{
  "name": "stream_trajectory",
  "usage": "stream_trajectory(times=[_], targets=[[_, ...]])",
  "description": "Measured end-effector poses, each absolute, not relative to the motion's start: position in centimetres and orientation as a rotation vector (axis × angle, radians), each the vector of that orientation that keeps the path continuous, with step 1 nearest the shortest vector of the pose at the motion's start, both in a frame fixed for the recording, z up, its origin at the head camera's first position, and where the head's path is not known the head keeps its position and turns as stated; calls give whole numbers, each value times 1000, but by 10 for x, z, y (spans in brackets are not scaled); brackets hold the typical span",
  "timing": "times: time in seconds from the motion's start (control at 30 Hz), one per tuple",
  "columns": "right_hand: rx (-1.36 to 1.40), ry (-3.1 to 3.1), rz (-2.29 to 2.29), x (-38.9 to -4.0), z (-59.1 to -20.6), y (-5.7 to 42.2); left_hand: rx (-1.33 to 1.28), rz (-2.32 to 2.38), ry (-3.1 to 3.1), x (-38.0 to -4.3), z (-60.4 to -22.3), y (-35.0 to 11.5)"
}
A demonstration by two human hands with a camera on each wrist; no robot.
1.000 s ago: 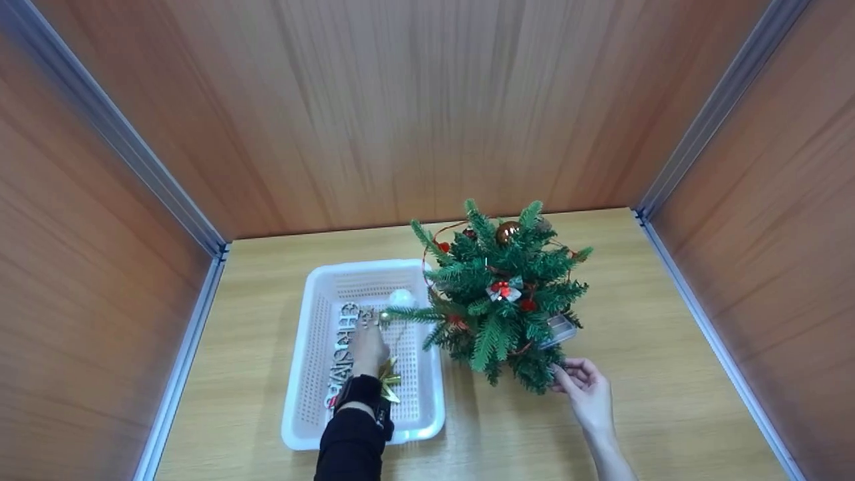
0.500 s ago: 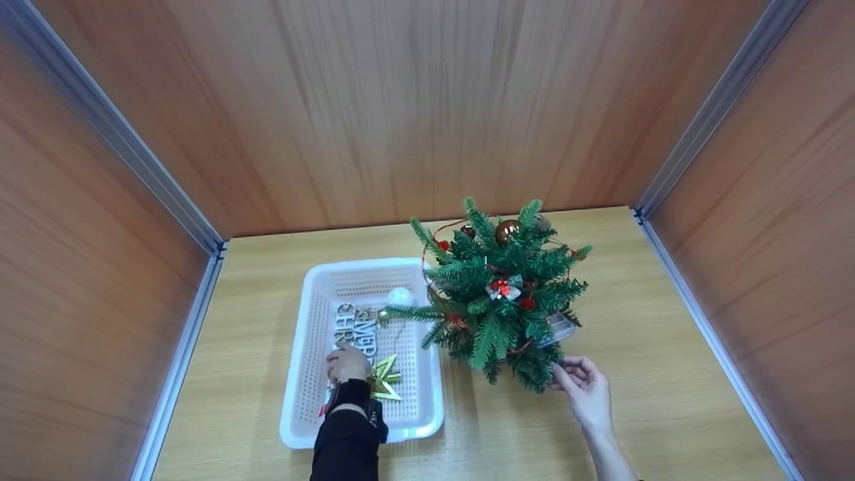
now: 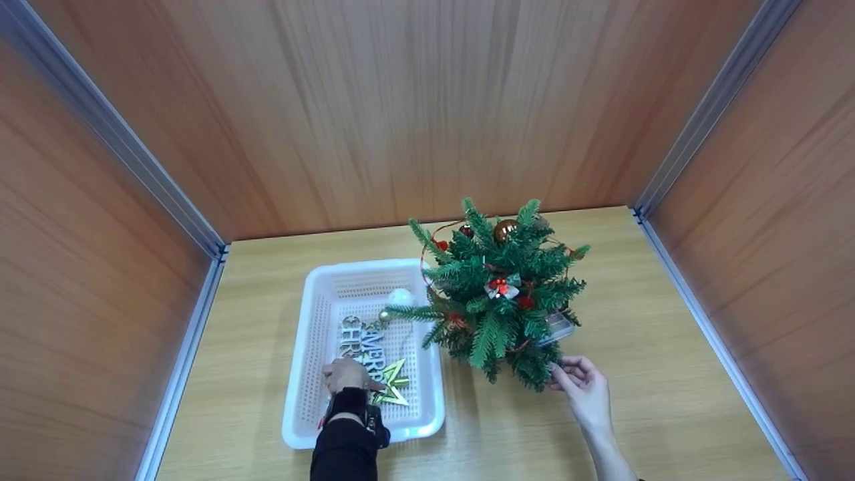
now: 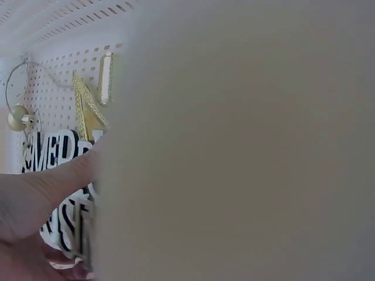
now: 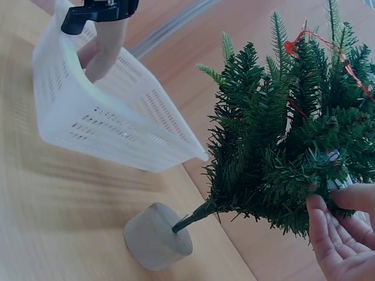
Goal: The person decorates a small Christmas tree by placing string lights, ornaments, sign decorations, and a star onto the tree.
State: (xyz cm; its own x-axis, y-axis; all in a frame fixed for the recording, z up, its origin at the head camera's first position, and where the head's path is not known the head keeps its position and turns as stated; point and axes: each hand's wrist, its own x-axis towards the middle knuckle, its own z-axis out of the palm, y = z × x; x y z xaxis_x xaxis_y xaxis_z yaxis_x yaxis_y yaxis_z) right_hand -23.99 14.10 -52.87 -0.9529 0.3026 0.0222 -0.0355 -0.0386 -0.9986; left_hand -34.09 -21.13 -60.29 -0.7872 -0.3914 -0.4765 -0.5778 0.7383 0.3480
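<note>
My left hand [image 3: 349, 375] is inside the white plastic basket [image 3: 298, 374], gripping a "Merry Christmas" letter sign [image 3: 371, 347] at its near part. In the left wrist view, the thumb [image 4: 61, 178] lies over the letters and fingertips show at the lower edge; a large blur hides the rest. Beside the hand lies a gold star [image 3: 394, 384]. To the right stands a small artificial Christmas tree [image 3: 494, 334] hung with ornaments. My right hand [image 3: 584, 387] pinches a branch tip [image 5: 325, 193] low on the tree's near right side.
A white ball [image 3: 401, 298] and a small gold ball [image 4: 19, 118] are in the basket. One branch reaches over the basket's right rim. The tree stands on a round grey base [image 5: 157, 237]. Wood-grain panels [image 3: 427, 113] enclose the table at the back and sides.
My left hand has moved from the middle of the basket toward its near end. The letter sign has shifted slightly nearer, and the star slightly right. My right hand has stayed at the branch.
</note>
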Motion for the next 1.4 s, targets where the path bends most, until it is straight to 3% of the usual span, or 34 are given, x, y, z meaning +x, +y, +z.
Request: stream_trajectory(times=[0.13,0.17,0.37,0.7,0.83,0.97,1.1,1.23,1.3,1.4], targets=[[-247,-1968,2107,-241,-537,145,-570,713,2618,-342,-592,-219],[-171,-1928,2143,-249,-564,154,-547,744,2635,-343,-588,-221],[47,-1803,2228,-264,-624,180,-537,1070,2585,-353,-560,-225],[-327,-1923,1775,-213,-513,140,-515,1614,2765,-328,-507,-225],[-296,-1876,1894,-196,-509,126,-603,1963,2632,-312,-495,-222],[-21,-1898,2022,-184,-516,106,-705,2350,2412,-298,-488,-213],[259,-2021,2160,-182,-522,84,-558,2714,2219,-283,-506,-204],[391,-2200,2223,-188,-524,66,-522,2796,2125,-257,-513,-183],[430,-2249,2236,-193,-526,58,-669,2693,2161,-240,-505,-172],[431,-2295,2282,-200,-530,47,-666,2712,2110,-233,-544,-174]])
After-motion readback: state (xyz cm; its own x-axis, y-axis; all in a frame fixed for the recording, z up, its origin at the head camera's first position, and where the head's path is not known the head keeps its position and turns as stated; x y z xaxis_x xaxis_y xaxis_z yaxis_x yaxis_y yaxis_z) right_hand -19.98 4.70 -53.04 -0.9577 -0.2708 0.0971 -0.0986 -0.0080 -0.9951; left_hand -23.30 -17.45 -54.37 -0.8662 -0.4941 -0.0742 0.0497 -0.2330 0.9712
